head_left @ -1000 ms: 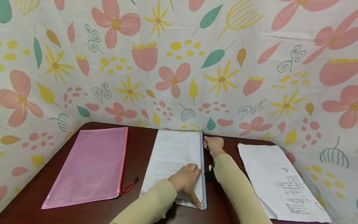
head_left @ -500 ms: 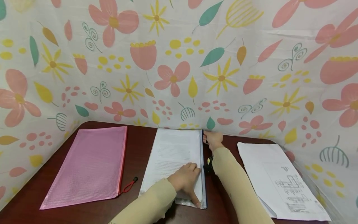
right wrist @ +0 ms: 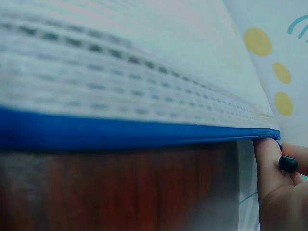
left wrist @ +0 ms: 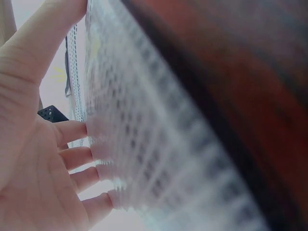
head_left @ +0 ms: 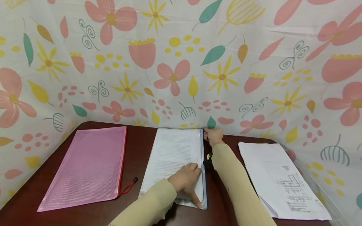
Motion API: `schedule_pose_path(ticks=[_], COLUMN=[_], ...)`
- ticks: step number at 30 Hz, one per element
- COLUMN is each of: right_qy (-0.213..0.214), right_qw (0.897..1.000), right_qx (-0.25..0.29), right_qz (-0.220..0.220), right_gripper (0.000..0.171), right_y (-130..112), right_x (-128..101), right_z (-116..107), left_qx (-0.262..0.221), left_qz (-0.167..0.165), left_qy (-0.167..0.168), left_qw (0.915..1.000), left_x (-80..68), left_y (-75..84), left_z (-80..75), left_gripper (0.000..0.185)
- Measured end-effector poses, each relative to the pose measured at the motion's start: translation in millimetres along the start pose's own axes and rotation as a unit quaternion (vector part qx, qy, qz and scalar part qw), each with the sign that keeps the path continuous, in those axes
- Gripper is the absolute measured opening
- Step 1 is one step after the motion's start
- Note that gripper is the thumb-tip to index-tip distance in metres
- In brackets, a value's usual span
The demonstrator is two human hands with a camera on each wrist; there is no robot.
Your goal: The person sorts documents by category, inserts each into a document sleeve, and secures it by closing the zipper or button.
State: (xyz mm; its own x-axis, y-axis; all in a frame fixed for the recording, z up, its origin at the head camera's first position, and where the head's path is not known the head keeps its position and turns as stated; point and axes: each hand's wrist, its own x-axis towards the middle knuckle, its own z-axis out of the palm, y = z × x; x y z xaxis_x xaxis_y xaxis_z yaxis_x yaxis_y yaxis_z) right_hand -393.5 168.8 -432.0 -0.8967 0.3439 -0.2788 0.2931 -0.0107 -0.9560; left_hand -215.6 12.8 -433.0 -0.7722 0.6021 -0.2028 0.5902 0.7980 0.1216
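Note:
A clear mesh zip pouch (head_left: 172, 147) holding printed white paper lies in the middle of the dark table. My left hand (head_left: 186, 178) rests on its near right part, thumb and fingers spread; in the left wrist view, the fingertips (left wrist: 98, 208) touch the mesh. Blue zipper edging (right wrist: 120, 134) runs along the pouch's right side. At the far right corner my right hand (head_left: 214, 136) pinches the zipper cord, whose dark end (right wrist: 288, 164) shows between thumb and finger in the right wrist view. The zipper slider itself is hard to make out.
To the left lies a pink mesh zip pouch (head_left: 87, 166) with a red zipper edge and a red cord pull (head_left: 128, 187). A stack of printed sheets (head_left: 280, 179) lies on the right. A flowered curtain (head_left: 172, 62) stands right behind the table (head_left: 138, 150).
My right hand has moved slightly away from me along the blue edge, up to the pouch's far corner. The left hand stays in place on the pouch. The head view has shifted a little.

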Motion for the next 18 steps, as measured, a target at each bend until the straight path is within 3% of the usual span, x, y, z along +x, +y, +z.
schedule_pose_path(ticks=[6,10,14,18], right_qy=[0.014,0.001,-0.059,-0.129], right_qw=[1.000,1.000,0.996,0.970], right_qx=[0.024,0.016,-0.071,-0.201], right_qz=[-0.008,-0.009,-0.008,-0.038], right_gripper=[0.027,0.029,0.032,0.031], right_y=[-0.8,-1.5,-3.3,-5.5], right_x=[7.0,7.2,2.9,-5.2], right_z=[3.9,1.1,-12.2,-31.4], left_qx=[-0.007,-0.010,-0.011,-0.011], left_qz=[-0.006,-0.009,-0.005,-0.004], left_qy=[0.000,-0.002,-0.004,0.002], left_qw=[1.0000,0.9999,0.9999,0.9999], left_x=[-3.0,-4.1,-3.0,-0.8], left_y=[1.5,2.6,2.5,1.6], left_z=[-1.1,0.0,0.3,-1.5], left_gripper=[0.129,0.129,0.129,0.127])
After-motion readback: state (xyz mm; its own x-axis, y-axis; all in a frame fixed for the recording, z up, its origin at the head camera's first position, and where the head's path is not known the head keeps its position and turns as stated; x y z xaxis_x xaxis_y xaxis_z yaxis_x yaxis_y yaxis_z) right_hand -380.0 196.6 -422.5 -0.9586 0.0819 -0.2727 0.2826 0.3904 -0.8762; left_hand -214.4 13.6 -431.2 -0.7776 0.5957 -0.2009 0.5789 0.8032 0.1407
